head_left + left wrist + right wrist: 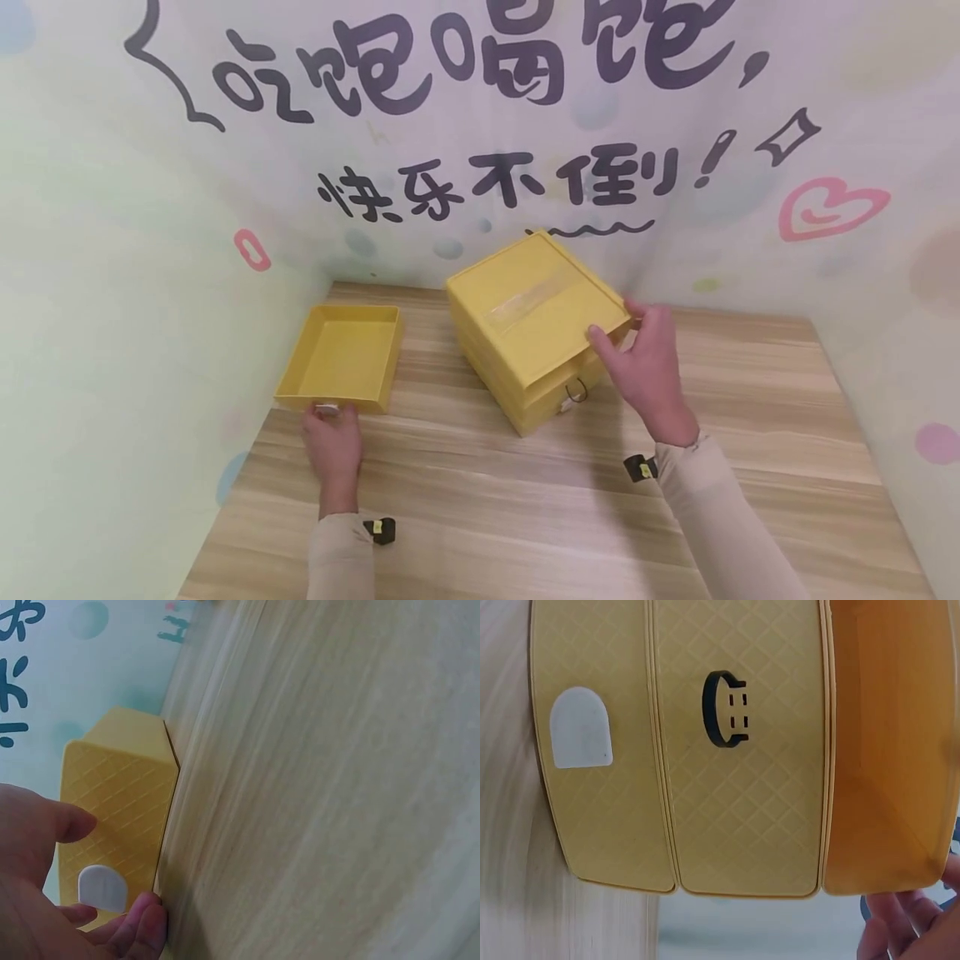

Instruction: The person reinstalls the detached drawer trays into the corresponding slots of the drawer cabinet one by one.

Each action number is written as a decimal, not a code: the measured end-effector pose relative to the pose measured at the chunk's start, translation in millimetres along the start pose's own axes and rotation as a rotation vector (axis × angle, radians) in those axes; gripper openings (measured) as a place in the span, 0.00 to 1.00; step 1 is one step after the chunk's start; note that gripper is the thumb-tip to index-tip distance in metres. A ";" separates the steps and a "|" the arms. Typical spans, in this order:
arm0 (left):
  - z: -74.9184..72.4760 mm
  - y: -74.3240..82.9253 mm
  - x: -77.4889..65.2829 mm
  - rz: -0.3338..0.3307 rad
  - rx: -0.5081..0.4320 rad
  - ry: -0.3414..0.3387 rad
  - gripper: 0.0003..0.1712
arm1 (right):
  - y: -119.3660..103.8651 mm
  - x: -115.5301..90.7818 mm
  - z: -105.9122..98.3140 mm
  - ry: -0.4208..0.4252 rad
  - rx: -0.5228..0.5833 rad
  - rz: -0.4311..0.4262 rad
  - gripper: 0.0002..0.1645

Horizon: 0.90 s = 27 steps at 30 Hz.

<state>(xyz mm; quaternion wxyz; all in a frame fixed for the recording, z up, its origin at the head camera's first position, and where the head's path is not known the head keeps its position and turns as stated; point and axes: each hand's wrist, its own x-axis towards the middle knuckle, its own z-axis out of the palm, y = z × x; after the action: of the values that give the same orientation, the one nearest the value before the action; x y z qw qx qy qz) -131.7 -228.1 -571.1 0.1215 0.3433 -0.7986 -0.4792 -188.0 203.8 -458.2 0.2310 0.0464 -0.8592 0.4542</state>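
Note:
My right hand grips the front corner of a yellow drawer box, thumb over the top and fingers at its side. The box stands turned at an angle. Its top bay has no drawer in it; below are a middle drawer with a black loop handle and a bottom drawer with a white tab. At the left lies a separate yellow drawer with nothing inside. My left hand is at its front, thumb and fingers spread around the white tab.
Both things rest on a wood-grain table. A printed wall rises right behind the box, and a side wall runs close along the separate drawer's left. Clear tape lies across the box top.

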 end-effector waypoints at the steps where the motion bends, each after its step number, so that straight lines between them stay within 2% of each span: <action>1: 0.3 -0.1 -0.1 0.001 -0.005 0.003 0.46 | -0.7 -0.9 0.6 0.011 -0.005 -0.016 0.39; 5: 1.2 -2.1 0.4 0.002 -0.031 0.016 0.42 | -2.8 -3.8 1.2 0.032 -0.052 -0.072 0.40; 8: 1.9 -3.2 0.5 -0.003 -0.066 0.024 0.38 | -3.5 -2.9 -2.4 -0.004 -0.096 -0.075 0.41; 11: 2.9 -3.8 0.8 -0.004 -0.091 0.027 0.35 | -2.8 4.1 -10.2 -0.092 -0.128 -0.035 0.40; 15: 3.5 -5.7 3.0 -0.008 -0.103 0.044 0.34 | -2.2 24.6 -19.8 -0.245 -0.124 0.008 0.36; 21: 2.3 -6.8 6.3 -0.019 -0.112 0.067 0.32 | -6.9 57.7 -28.0 -0.441 -0.102 0.016 0.35; 24: 1.8 -6.5 7.5 -0.028 -0.118 0.055 0.32 | -8.8 66.1 -29.5 -0.536 -0.121 0.014 0.35; 27: 1.1 -5.7 8.2 -0.033 -0.126 0.045 0.32 | -8.3 67.6 -29.2 -0.621 -0.143 0.066 0.35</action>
<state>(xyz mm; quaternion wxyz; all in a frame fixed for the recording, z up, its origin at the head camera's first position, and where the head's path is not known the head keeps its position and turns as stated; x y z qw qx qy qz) -135.9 -234.5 -577.6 0.1526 0.3587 -0.7582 -0.5226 -235.4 231.1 -408.2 -0.0544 0.1383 -0.9194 0.3641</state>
